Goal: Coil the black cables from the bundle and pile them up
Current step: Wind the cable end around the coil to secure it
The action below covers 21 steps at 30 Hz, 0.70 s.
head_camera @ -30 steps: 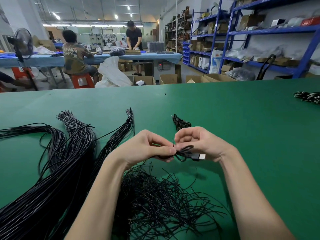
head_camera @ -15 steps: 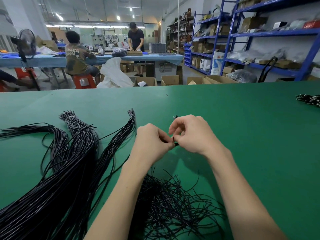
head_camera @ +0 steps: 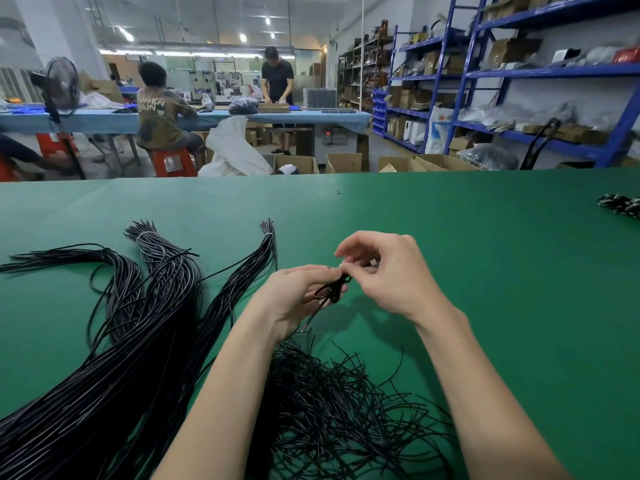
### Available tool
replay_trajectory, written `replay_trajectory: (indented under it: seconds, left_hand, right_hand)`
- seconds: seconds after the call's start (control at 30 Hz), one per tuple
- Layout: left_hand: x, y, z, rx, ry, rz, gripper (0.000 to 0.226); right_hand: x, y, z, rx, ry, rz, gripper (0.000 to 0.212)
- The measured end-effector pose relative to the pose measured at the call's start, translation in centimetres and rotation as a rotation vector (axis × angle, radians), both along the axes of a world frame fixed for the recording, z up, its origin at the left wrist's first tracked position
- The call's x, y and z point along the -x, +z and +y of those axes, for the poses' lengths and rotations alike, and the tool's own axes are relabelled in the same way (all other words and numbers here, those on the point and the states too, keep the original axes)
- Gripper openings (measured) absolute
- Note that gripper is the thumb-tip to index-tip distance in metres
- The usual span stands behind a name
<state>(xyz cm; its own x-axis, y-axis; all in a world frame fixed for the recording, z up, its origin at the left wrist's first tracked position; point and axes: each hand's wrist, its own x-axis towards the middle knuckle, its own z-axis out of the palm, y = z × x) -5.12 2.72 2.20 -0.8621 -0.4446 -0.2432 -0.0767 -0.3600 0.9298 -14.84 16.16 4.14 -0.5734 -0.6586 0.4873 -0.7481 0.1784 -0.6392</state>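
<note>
Step in hand: tying off one small coiled cable (head_camera: 333, 288), held in the air above the green bench (head_camera: 485, 271); by my reading the coil is wound and is being secured.
Left hand (head_camera: 298, 296): fingers curled round the small coil, gripping it from the 9 o'clock side; a loose tail of the cable hangs down below the hand.
Right hand (head_camera: 391, 275): thumb and first fingers pinch at the top of the coil from the 3 o'clock side, the other fingers arched above; what exactly they pinch, the cable end or a tie, is too small to tell.
Bundle (head_camera: 138, 341): long black cables fanned over the bench at 9 o'clock from the hands, the far ends tied with pale bands.
Short ties (head_camera: 346, 403): a tangled heap of short black strands at 6 o'clock, just under the wrists.
Pile: no stack of finished coils is plainly visible; a dark speckled heap (head_camera: 621, 206) lies at the bench's edge at 2 o'clock, too small to identify.
Next move: likely finish the twist so the coil holds, tuck in the tail, then set it down and draw a fresh cable from the bundle.
</note>
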Motion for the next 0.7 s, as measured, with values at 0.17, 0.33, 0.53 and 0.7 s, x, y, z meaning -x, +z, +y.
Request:
replay_trajectory:
  seconds: [0.17,0.33,0.53,0.7]
  left_hand:
    - [0.0,0.4,0.1,-0.236,-0.036,0.067,0.007]
    - [0.5,0.2,1.0,-0.196,0.037,0.110,0.008]
    - [0.9,-0.8,1.4,0.166,0.108,0.121,0.010]
    - [0.8,-0.7,1.2,0.403,0.081,0.127,0.007]
  right_hand:
    - [0.2,0.2,0.7,0.071,0.081,-0.068,0.018]
    - [0.7,0.6,1.2,-0.018,0.051,-0.069,0.019]
    - [1.2,1.2,1.5,-0.161,-0.037,-0.096,0.015]
    - [1.1,1.3,2.0,-0.165,-0.053,-0.269,0.008]
